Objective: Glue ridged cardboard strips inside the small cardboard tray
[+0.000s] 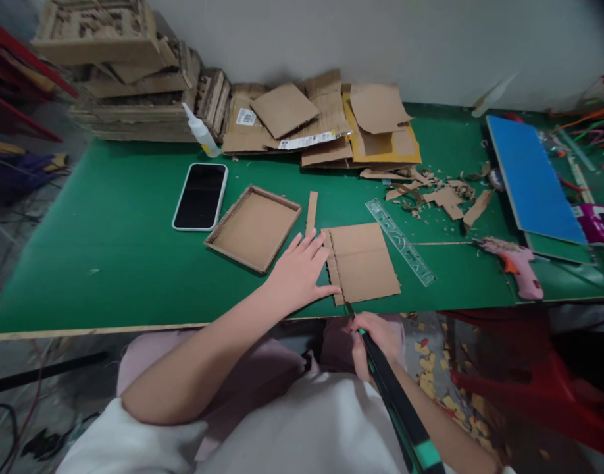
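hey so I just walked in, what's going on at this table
Someone is sitting at a green table with a piece of cardboard. Their left hand is spread over its left side, and their right hand grips a knife, its tip at the near edge. A dark line runs along that left side; I can't tell whether it's cut right through. A shallow cardboard tray lies to the left, a clear ruler to the right.

Pale grey wall (381, 39) behind green-topped table (134, 263), red plastic furniture (539, 388) alongside.
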A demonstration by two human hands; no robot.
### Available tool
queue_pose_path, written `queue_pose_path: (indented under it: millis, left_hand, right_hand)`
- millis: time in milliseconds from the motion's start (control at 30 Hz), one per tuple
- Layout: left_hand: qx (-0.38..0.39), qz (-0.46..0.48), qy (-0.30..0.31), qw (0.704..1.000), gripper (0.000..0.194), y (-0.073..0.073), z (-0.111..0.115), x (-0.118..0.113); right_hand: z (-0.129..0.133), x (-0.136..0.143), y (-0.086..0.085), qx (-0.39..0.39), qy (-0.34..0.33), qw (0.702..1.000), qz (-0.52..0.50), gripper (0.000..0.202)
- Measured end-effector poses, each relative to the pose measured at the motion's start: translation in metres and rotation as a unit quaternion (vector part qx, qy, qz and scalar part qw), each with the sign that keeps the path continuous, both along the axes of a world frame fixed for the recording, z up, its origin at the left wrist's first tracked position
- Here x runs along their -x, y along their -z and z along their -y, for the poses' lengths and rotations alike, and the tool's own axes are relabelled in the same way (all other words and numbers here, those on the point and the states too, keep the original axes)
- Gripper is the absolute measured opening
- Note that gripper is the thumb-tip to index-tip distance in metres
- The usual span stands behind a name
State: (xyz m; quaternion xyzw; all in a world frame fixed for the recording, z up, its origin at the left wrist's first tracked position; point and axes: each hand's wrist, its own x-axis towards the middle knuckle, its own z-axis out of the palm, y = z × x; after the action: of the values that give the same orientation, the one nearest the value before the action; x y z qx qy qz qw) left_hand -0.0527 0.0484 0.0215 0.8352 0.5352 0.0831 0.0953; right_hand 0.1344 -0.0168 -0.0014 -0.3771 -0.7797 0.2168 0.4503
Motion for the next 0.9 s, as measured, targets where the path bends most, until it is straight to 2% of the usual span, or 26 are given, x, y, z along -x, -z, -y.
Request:
queue_pose_path:
  millis: [233, 500, 633, 767, 900]
  left_hand:
    - [0.006, 0.000, 0.000, 1.000, 0.070, -0.001, 0.000, -0.001]
    - [0.012, -0.008, -0.004, 1.000, 0.073, -0.003, 0.002, -0.003]
    - [0.010, -0.018, 0.000, 1.000, 0.092, -0.002, 0.005, -0.005]
    - [0.012, -0.026, 0.000, 1.000, 0.093, -0.001, 0.007, -0.006]
    - [0.018, -0.026, 0.002, 1.000, 0.094, -0.001, 0.007, -0.006]
  right_hand:
    - [0.004, 0.002, 0.003, 0.002, 0.021, 1.000, 0.000, 0.013]
    - [0.002, 0.002, -0.007, 0.037, 0.023, 0.999, 0.032, 0.013]
    - [0.004, -0.002, 0.000, 0.049, 0.030, 0.998, -0.009, 0.012]
    - [0.006, -0.005, 0.009, 0.063, 0.020, 0.997, -0.029, 0.012]
    - [0.006, -0.006, 0.010, 0.064, 0.019, 0.997, -0.032, 0.013]
